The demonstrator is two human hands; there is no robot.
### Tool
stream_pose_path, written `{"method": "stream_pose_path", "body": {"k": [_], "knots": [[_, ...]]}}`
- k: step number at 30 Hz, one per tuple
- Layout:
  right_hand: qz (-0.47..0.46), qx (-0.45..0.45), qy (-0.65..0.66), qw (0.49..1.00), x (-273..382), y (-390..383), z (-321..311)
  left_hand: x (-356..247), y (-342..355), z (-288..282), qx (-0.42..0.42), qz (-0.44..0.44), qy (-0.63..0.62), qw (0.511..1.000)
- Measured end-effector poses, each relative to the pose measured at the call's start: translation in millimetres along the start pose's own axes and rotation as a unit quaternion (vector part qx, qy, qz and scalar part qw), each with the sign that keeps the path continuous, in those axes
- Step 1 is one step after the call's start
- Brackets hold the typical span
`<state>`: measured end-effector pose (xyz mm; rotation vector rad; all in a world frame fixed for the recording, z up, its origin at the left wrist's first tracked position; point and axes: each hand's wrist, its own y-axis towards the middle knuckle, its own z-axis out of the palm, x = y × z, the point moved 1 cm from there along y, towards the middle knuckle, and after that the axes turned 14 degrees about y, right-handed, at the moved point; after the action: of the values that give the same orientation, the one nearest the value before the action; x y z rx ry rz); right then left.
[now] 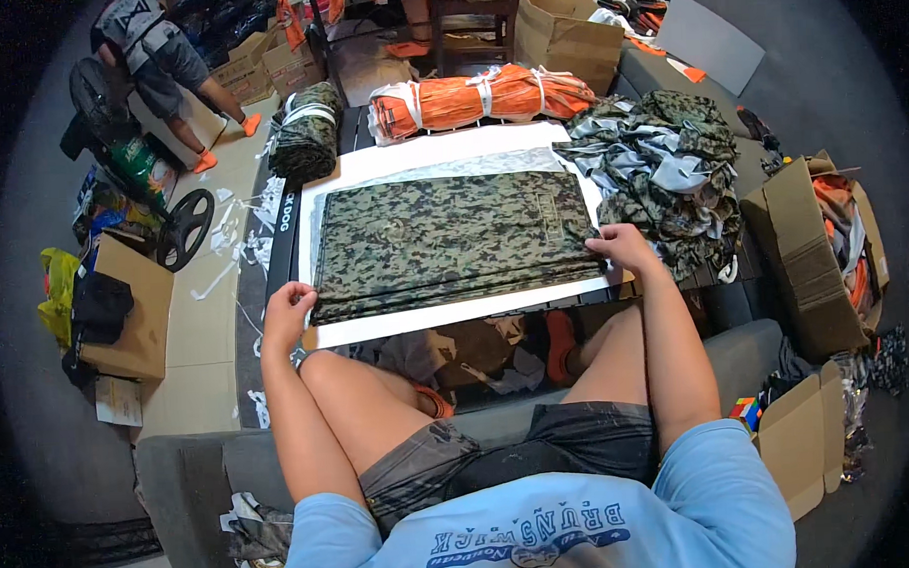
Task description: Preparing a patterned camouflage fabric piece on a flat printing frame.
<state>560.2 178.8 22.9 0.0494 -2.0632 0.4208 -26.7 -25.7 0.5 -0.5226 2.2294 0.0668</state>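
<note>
A folded green camouflage fabric (442, 224) lies flat on a white board (449, 136) on the dark table, with its near edge in layered strips. At its near left corner my left hand (289, 308) has its fingers closed on the edge. My right hand (619, 248) grips the right edge, thumb on top. A pale translucent sheet (490, 162) shows beyond the fabric.
A camouflage roll (301, 137), a tied orange bundle (478, 100) and crumpled camouflage fabric (671, 186) surround the board. Cardboard boxes (135, 315) stand left and right (788, 232). Another person (146, 44) is at the back left. A grey sofa (181, 474) is beneath me.
</note>
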Motion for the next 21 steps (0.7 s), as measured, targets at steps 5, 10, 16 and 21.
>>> {"method": "stream_pose_path", "body": {"k": [5,10,16,21], "knots": [[0.023,-0.019,0.201,0.979,26.8,-8.3,11.2,19.5,8.5,4.1,-0.056,0.051,-0.167,0.983],[0.056,-0.01,0.289,0.956,34.5,-5.9,15.1,2.0,8.3,0.3,-0.001,0.03,-0.191,0.981],[-0.01,0.049,0.111,0.993,32.1,-4.7,10.5,-10.0,-0.9,-19.5,0.029,0.004,-0.067,0.997],[-0.034,-0.009,-0.001,0.999,34.8,-23.5,7.8,-7.1,-11.9,-29.1,0.028,0.002,-0.041,0.999]]}}
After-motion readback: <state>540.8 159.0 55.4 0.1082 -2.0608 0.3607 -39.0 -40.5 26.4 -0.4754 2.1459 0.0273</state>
